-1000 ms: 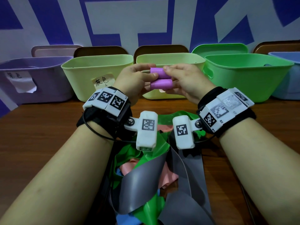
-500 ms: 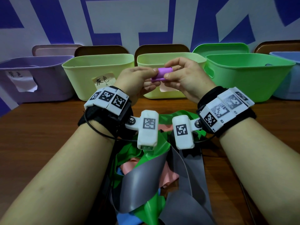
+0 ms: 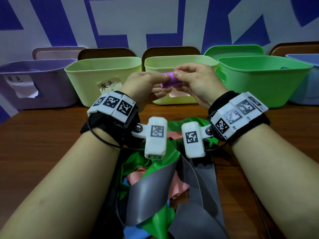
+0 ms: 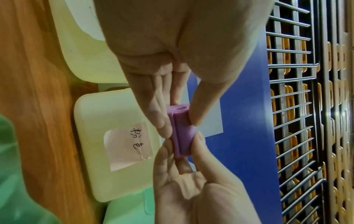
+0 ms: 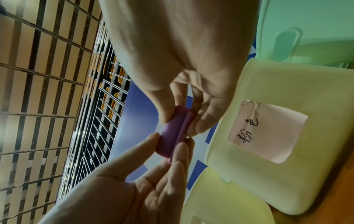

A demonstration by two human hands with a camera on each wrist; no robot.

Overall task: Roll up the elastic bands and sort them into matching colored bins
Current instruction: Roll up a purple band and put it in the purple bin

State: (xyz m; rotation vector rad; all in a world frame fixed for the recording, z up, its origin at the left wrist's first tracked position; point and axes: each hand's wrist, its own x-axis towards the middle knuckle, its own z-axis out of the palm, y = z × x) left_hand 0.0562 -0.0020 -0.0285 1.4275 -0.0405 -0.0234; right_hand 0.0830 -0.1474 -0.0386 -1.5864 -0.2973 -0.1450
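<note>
Both grips, left hand [image 3: 143,85] and right hand [image 3: 195,81], pinching rolled purple band [image 3: 170,81] above pale yellow bin [image 3: 181,61]. Bin interiors hidden. Loose bands [image 3: 155,183] heaped on table [image 3: 43,135].

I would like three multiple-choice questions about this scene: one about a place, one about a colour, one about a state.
1. Where is the purple roll?
A. In the green bin
B. Held in the air before the bins
C. On the table

2. What colour is the bin farthest left?
A. Purple
B. Red
C. Black

3. How is the purple band?
A. Flat
B. Knotted
C. Rolled tight

Answers:
1 B, the left hand and the right hand pinch its ends.
2 A, its wall looks lilac.
3 C, the left wrist view shows a coiled end.
</note>
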